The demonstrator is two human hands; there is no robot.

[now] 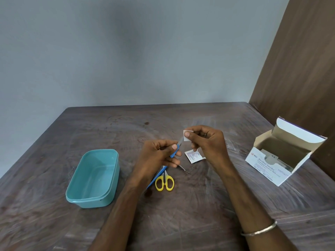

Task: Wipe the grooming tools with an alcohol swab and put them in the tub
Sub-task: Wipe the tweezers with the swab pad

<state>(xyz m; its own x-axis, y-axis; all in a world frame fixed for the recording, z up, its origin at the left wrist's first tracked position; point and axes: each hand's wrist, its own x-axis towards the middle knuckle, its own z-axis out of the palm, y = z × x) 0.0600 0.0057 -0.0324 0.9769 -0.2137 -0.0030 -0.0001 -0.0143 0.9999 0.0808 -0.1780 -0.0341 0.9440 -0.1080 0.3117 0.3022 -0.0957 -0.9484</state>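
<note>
My left hand (159, 154) grips a small blue-handled tool (175, 150) with a thin metal tip pointing up to the right. My right hand (206, 142) pinches a white alcohol swab (186, 135) around that tip. The teal tub (94, 178) stands empty at the left of the hands. Yellow-handled scissors (165, 182) lie on the table under my left wrist, beside a blue flat tool (156, 176) that my wrist partly hides. A thin metal tool tip (182, 168) pokes out below my left hand.
A torn swab wrapper (193, 155) lies on the dark wooden table (181, 214) under my right hand. An open white box of alcohol swabs (279, 158) stands at the right, close to a brown wooden panel (299, 69). A grey wall rises behind the table.
</note>
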